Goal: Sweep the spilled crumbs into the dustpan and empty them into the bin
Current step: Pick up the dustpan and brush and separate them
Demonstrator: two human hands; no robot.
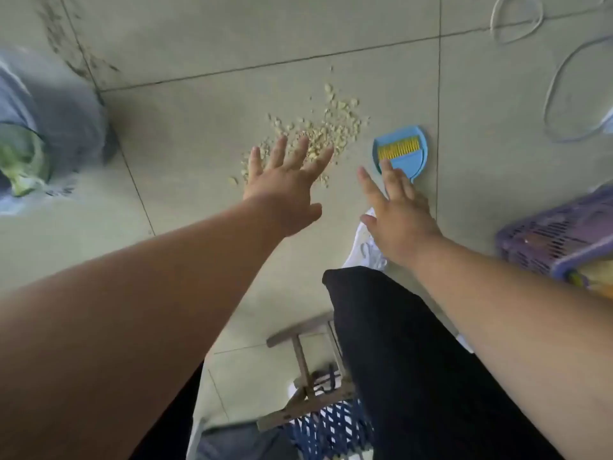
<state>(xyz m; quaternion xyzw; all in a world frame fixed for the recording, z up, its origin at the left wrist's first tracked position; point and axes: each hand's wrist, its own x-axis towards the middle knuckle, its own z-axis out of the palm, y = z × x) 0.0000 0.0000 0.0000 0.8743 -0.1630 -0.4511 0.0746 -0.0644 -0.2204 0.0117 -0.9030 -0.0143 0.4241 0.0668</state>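
Note:
Pale yellow crumbs [326, 126] lie scattered on the grey tiled floor. A small blue dustpan [416, 141] rests to their right, with a blue brush with yellow bristles [399, 152] lying in it. My left hand [285, 184] hovers over the near edge of the crumbs, fingers spread, holding nothing. My right hand [396, 212] reaches toward the dustpan's handle end, fingers apart, its fingertips at the brush. A bin lined with a plastic bag [49, 127] stands at the left, green scraps inside.
A purple slotted basket [557, 240] sits at the right. White cables [517, 24] loop on the floor at the top right. A wooden stool frame [298, 356] and my dark-trousered leg [408, 360] fill the foreground. White cloth [363, 250] lies under my right wrist.

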